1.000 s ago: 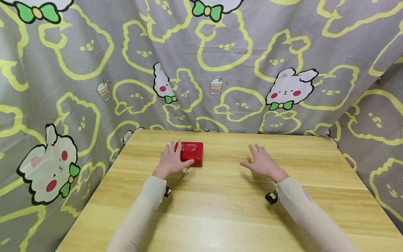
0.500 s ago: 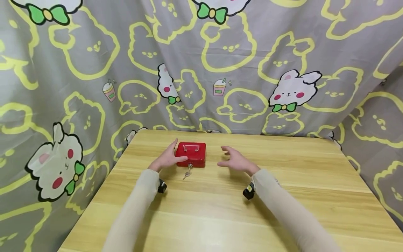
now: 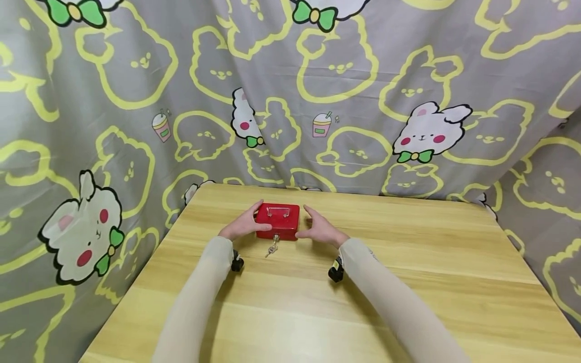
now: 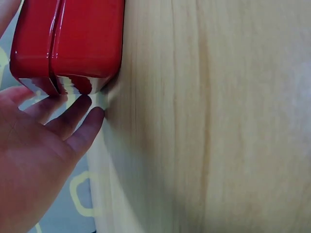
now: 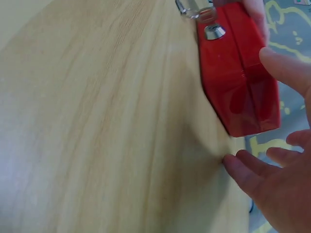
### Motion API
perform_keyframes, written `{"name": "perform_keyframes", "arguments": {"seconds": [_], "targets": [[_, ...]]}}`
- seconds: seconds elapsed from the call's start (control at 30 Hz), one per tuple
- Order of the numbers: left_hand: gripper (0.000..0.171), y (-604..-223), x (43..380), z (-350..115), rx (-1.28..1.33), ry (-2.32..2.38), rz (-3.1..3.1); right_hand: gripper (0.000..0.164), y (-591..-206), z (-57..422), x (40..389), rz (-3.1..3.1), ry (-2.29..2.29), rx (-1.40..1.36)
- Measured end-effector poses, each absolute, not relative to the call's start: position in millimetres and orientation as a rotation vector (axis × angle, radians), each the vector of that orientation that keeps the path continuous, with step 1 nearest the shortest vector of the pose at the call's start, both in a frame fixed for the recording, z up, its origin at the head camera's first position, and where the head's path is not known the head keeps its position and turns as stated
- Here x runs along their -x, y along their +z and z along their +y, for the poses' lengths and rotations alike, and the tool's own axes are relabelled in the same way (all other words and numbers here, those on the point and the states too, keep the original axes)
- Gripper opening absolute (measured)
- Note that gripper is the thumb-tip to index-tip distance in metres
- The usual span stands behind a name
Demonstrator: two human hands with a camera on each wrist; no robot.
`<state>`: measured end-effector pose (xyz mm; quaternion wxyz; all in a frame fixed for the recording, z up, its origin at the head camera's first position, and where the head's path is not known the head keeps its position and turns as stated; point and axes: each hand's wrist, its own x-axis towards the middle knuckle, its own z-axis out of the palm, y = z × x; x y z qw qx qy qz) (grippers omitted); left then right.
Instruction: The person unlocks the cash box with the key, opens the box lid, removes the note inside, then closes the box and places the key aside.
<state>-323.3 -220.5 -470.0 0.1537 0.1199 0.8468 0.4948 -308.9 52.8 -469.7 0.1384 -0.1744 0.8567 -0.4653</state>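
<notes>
Red box [image 3: 279, 222], just one, between two hands [image 3: 242, 226] [image 3: 321, 230].

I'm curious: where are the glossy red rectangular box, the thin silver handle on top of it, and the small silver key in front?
Glossy red rectangular box [image 3: 279, 224]: head view, on its lid.
Thin silver handle [image 3: 278, 208]: head view, on its far bar.
Small silver key [image 3: 272, 249]: head view, around its head.

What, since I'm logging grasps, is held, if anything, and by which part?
Cannot be told: the left hand meets or nearly meets the glossy red rectangular box at its left end; the right hand is spread beside it.
</notes>
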Motion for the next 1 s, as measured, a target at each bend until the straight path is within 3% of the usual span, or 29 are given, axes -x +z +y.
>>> {"name": "perform_keyframes", "arguments": {"seconds": [0.5, 1.0], "targets": [[0.112, -470.9, 325.4, -225.5, -0.384, 1.428, 2.365, 0.111, -483.6, 37.0, 326.1, 2.304, -1.505, 0.525], [0.113, -477.3, 321.3, -221.0, -0.451, 1.455, 2.313, 0.107, -480.7, 48.7, 321.5, 2.320, -1.464, 0.549]]}}
